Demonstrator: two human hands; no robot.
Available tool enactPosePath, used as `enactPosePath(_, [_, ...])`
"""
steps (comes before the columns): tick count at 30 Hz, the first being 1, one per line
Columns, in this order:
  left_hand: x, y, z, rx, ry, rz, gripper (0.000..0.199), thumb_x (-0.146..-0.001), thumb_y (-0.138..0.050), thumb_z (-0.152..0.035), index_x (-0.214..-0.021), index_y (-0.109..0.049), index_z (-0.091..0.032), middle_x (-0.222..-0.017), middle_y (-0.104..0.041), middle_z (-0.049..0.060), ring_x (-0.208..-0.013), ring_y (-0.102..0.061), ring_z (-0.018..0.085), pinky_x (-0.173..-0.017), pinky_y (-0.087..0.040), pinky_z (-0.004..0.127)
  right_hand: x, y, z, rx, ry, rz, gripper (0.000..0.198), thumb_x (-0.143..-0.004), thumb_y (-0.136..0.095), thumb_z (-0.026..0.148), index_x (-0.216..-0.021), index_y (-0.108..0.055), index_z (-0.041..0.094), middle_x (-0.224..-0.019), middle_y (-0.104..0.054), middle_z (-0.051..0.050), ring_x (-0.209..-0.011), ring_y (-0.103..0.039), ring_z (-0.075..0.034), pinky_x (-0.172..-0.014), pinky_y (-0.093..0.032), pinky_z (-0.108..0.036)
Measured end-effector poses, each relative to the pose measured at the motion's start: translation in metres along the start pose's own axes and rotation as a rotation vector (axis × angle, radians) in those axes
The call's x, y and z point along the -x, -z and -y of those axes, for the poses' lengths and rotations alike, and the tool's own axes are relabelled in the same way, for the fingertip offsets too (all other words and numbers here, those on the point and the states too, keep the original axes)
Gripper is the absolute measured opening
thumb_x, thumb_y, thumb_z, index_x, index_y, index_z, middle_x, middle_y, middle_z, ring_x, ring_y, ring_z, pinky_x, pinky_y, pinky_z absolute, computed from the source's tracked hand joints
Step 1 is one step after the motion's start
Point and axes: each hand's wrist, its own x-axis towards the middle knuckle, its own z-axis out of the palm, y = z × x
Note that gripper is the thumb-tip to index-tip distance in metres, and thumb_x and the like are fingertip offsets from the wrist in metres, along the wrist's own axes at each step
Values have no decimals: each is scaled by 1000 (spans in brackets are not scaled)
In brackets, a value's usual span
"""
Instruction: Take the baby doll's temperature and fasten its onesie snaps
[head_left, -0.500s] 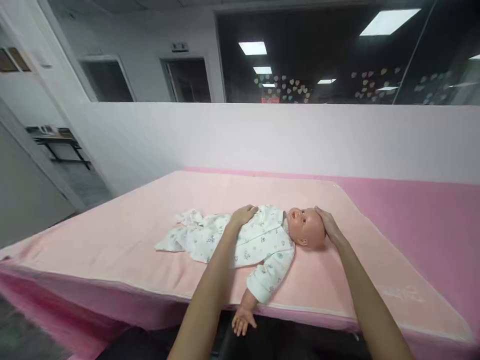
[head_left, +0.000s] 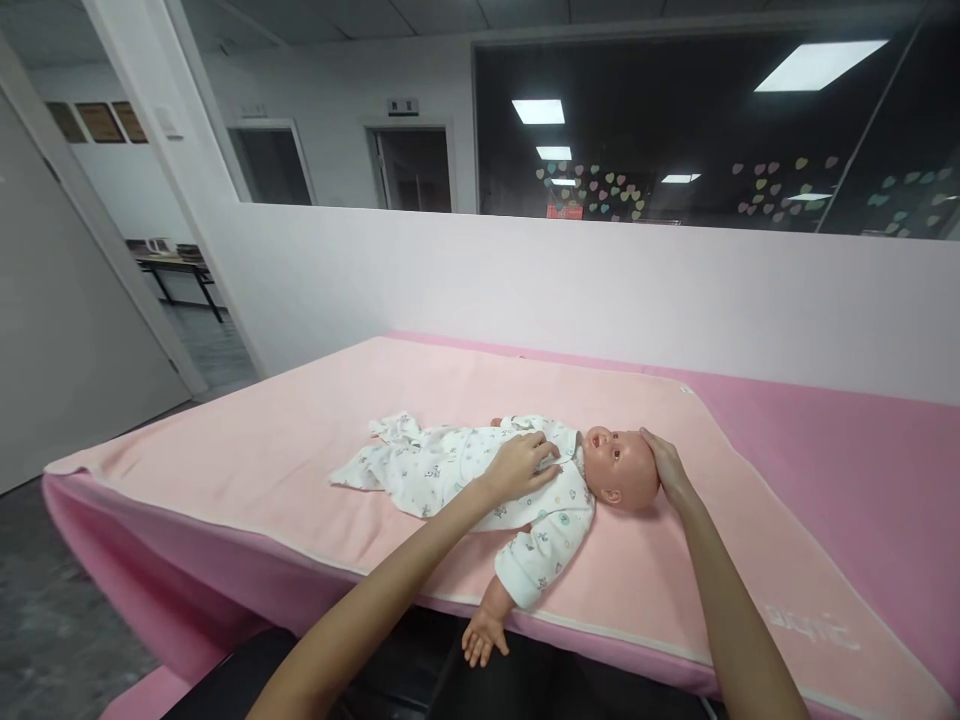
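Note:
On its back lies a baby doll (head_left: 622, 472), head to the right, mouth open. It wears a white printed gown (head_left: 450, 465) whose lower end is bunched at the left. My left hand (head_left: 525, 465) rests on the doll's chest with its fingers apart and slightly bent, near the gown's front edge. Against the top of the doll's head lies my right hand (head_left: 664, 467), fingers stretched along it and partly hidden behind it. The doll's near arm hangs out, its bare hand (head_left: 486, 632) reaching past the table edge.
A peach blanket (head_left: 300, 420) lies under the doll, over a pink cover (head_left: 862, 440). Behind stands a white low wall (head_left: 600, 290) with dark glass above. A door (head_left: 67, 280) and a distant table (head_left: 176, 265) are at the left.
My left hand has slid from the gown's far side toward the middle of the chest, nearer to me. My right hand stays at the head. The view has turned slightly left.

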Motion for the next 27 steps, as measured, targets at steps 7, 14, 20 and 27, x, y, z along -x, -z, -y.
enactPosePath(7, [-28, 11, 27, 30, 120, 177, 23, -87, -35, -22, -101, -54, -20, -83, -62, 4, -77, -58, 17, -67, -40, 25, 10, -4, 14, 405, 436, -163, 32, -73, -51, 43, -82, -66, 16, -97, -66, -10, -97, -56, -23, -88, -41, -38])
enactPosePath(14, [-84, 60, 69, 259, 45, 403, 25, -85, -40, -28, -89, -61, -15, -95, -65, 5, -85, -58, 15, -72, -40, 20, 25, -79, 56, 1277, 660, 382, 26, -81, -45, 29, -95, -66, 25, -135, -40, -5, -129, -24, -25, -104, -13, -49])
enactPosePath(20, [-95, 77, 43, -250, -24, 326, 21, -85, -41, -23, -90, -60, -19, -84, -66, 7, -75, -60, 17, -63, -39, 24, 0, -121, 57, 1620, 530, 294, 27, -80, -45, 18, -99, -63, 18, -111, -57, -14, -120, -35, -31, -99, -2, -63])
enactPosePath(27, [-35, 60, 26, -542, -175, 220, 23, -83, -40, -10, -102, -49, -19, -74, -62, 4, -61, -58, 14, -53, -37, 22, 20, -75, 72, 1577, 763, 194, 14, -77, -48, 16, -78, -62, 15, -95, -60, -13, -107, -44, -29, -99, -4, -63])
